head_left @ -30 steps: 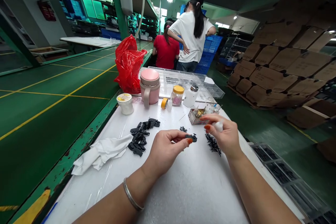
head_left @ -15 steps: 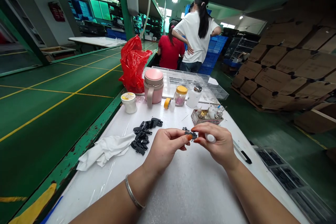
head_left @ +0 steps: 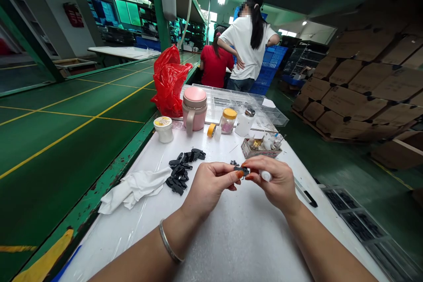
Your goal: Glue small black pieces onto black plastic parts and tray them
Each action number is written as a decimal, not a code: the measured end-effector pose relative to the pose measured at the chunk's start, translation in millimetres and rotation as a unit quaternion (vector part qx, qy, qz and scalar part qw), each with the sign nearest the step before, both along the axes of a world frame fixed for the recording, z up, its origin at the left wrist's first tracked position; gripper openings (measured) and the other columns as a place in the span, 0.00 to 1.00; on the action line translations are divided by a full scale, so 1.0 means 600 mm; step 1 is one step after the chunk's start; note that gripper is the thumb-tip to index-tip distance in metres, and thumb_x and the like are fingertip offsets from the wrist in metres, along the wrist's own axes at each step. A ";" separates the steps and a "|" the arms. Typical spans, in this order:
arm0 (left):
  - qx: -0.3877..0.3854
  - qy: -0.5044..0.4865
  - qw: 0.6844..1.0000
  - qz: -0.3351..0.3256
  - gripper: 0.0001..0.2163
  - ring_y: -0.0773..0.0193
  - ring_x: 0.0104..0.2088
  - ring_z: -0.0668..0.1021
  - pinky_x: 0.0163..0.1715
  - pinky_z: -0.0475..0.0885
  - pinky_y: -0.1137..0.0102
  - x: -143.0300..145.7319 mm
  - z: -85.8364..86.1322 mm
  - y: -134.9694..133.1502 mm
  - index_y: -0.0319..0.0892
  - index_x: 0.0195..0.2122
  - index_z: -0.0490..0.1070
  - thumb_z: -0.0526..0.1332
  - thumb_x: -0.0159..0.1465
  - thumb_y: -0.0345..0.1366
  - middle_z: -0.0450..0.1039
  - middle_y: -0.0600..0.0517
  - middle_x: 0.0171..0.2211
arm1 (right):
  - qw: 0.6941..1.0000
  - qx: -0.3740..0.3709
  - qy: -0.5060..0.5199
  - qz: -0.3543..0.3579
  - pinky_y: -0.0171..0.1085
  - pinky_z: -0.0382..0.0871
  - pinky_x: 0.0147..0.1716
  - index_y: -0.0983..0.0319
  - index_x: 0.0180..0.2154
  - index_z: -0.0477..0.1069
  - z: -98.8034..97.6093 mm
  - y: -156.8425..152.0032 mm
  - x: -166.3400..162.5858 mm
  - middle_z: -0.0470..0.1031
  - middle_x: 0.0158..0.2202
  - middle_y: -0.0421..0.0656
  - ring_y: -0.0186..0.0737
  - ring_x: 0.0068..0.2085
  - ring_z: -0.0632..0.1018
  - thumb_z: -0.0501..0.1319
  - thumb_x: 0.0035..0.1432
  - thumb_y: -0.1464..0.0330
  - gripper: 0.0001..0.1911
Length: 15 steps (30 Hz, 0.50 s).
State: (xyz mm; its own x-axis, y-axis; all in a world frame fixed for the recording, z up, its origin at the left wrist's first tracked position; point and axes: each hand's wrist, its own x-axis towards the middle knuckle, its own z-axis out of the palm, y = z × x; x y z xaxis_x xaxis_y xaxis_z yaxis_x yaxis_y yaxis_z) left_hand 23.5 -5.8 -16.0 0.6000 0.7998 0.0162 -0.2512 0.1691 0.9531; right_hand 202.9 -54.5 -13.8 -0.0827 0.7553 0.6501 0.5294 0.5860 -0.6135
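Observation:
My left hand (head_left: 211, 184) pinches a small black plastic part (head_left: 243, 170) between thumb and fingers above the white table (head_left: 231, 238). My right hand (head_left: 276, 181) is closed too: its fingertips meet the same black part, and a small white bottle (head_left: 265, 176) is tucked in the palm. A pile of several black parts (head_left: 181, 169) lies left of my left hand. A few more black bits (head_left: 234, 163) lie just beyond the hands.
White cloth (head_left: 134, 188) lies at the left edge. Behind stand a white jar (head_left: 164, 129), pink mug (head_left: 194, 108), tape roll (head_left: 210, 130), yellow-lidded jar (head_left: 226, 120), white bottle (head_left: 245, 122), small clear box (head_left: 261, 146), clear trays (head_left: 241, 101), red bag (head_left: 169, 80). Two people (head_left: 246, 44) stand beyond. Cardboard boxes (head_left: 363, 83) at right.
My right hand moved left from a heap of thin black pieces to meet my left hand at the black part. The view shifted slightly.

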 end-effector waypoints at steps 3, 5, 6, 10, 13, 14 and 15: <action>-0.002 -0.001 1.000 0.001 0.10 0.67 0.27 0.73 0.29 0.70 0.73 0.000 0.000 0.000 0.36 0.31 0.80 0.69 0.55 0.40 0.75 0.50 0.25 | 0.999 -0.036 0.022 -0.013 0.40 0.70 0.35 0.57 0.39 0.79 -0.001 0.000 0.000 0.79 0.33 0.43 0.42 0.33 0.77 0.68 0.56 0.68 0.06; -0.008 -0.010 1.000 0.004 0.10 0.66 0.29 0.74 0.31 0.71 0.73 0.000 -0.002 0.000 0.37 0.32 0.80 0.68 0.56 0.40 0.76 0.49 0.28 | 0.996 -0.067 0.058 -0.014 0.38 0.70 0.34 0.57 0.39 0.78 -0.004 0.001 0.000 0.77 0.31 0.41 0.39 0.31 0.76 0.68 0.56 0.66 0.08; -0.013 -0.019 1.000 0.007 0.10 0.66 0.31 0.74 0.32 0.71 0.73 0.000 -0.002 0.001 0.37 0.34 0.80 0.68 0.57 0.39 0.77 0.48 0.30 | 0.993 -0.084 0.079 -0.008 0.38 0.70 0.33 0.57 0.40 0.78 -0.005 0.003 0.000 0.76 0.30 0.41 0.38 0.29 0.75 0.68 0.56 0.64 0.09; -0.043 -0.053 0.998 0.003 0.09 0.65 0.35 0.75 0.34 0.71 0.74 0.000 -0.004 -0.001 0.40 0.38 0.80 0.67 0.58 0.37 0.78 0.47 0.36 | 0.982 -0.134 0.132 0.020 0.34 0.67 0.28 0.59 0.36 0.78 -0.013 0.007 -0.004 0.74 0.25 0.39 0.36 0.27 0.73 0.69 0.54 0.63 0.08; -0.058 -0.057 0.997 -0.011 0.09 0.64 0.39 0.76 0.35 0.71 0.74 0.001 -0.005 -0.004 0.41 0.39 0.80 0.67 0.58 0.37 0.79 0.46 0.38 | 0.974 -0.158 0.158 0.029 0.34 0.67 0.27 0.61 0.32 0.78 -0.016 0.007 -0.009 0.75 0.27 0.41 0.36 0.28 0.73 0.69 0.54 0.65 0.06; -0.060 -0.054 0.997 -0.013 0.09 0.63 0.39 0.77 0.35 0.71 0.74 0.001 -0.005 -0.003 0.41 0.39 0.79 0.67 0.58 0.37 0.79 0.46 0.38 | 0.972 -0.164 0.164 0.032 0.34 0.67 0.27 0.61 0.31 0.77 -0.016 0.007 -0.010 0.76 0.28 0.41 0.36 0.28 0.73 0.69 0.54 0.65 0.06; -0.061 -0.050 0.997 -0.013 0.09 0.63 0.39 0.77 0.35 0.71 0.74 0.001 -0.006 -0.003 0.41 0.39 0.79 0.67 0.57 0.36 0.78 0.47 0.38 | 0.971 -0.168 0.168 0.033 0.34 0.67 0.27 0.61 0.31 0.77 -0.015 0.006 -0.011 0.76 0.28 0.41 0.36 0.28 0.73 0.68 0.54 0.65 0.06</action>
